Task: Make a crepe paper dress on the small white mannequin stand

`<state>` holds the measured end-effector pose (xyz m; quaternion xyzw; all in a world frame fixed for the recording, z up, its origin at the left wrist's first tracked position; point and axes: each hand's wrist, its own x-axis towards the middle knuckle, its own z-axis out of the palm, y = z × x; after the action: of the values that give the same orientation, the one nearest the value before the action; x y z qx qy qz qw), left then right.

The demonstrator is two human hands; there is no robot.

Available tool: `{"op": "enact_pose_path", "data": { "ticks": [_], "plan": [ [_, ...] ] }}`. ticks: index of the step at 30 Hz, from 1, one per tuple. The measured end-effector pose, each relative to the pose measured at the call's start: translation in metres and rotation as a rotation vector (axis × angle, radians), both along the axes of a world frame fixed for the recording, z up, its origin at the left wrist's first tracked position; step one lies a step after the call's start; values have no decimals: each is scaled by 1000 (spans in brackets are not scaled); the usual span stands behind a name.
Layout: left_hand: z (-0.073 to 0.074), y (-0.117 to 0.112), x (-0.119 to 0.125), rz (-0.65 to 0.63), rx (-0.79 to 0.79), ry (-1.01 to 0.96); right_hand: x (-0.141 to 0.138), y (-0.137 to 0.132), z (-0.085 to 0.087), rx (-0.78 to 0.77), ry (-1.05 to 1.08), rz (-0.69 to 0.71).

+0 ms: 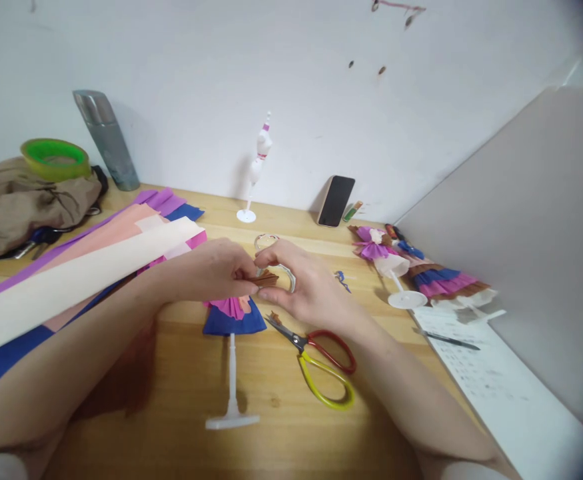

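Observation:
My left hand [216, 270] and my right hand [304, 280] meet above the middle of the wooden table [271, 407]. Both pinch a small pleated brown paper piece [266, 279] between their fingertips. A clear tape roll [276, 267] sits by my right fingers. Just below the hands lies a paper-dressed doll stand [232, 347] with a pink and blue pleated skirt, its white base toward me. Red and yellow scissors [321, 363] lie to its right, blades toward the hands.
Long crepe paper sheets [71, 273] in cream, pink, purple and blue cover the left. A white mannequin stand [256, 170], a phone [336, 200], a grey flask [106, 137], a green tape ring [54, 158] on cloth, finished paper dolls [411, 273] and a printed sheet [491, 380] are around.

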<state>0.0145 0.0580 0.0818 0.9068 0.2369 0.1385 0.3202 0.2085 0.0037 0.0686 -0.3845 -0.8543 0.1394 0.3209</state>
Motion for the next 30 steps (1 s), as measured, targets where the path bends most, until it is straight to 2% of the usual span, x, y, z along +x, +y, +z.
{"op": "enact_pose_path", "data": {
  "ticks": [3,8,11,16,20,25,30],
  "plan": [
    [3,1,1,-31,-18,90,2,1,-3,-24,30,-16],
    [7,2,2,7,-98,77,8,6,-10,-10,122,-81],
    [5,11,-1,49,-228,-47,11,10,-16,53,255,-157],
    [-12,27,2,181,-615,-297,10,16,-25,48,563,-256],
    [-25,16,17,211,-847,-575,6,17,-34,-5,737,-270],
    [-29,-4,32,292,-983,-790,-4,14,-46,3,796,-257],
    [-31,-5,31,316,-936,-820,-6,12,-45,-73,798,-228]
  ]
}}
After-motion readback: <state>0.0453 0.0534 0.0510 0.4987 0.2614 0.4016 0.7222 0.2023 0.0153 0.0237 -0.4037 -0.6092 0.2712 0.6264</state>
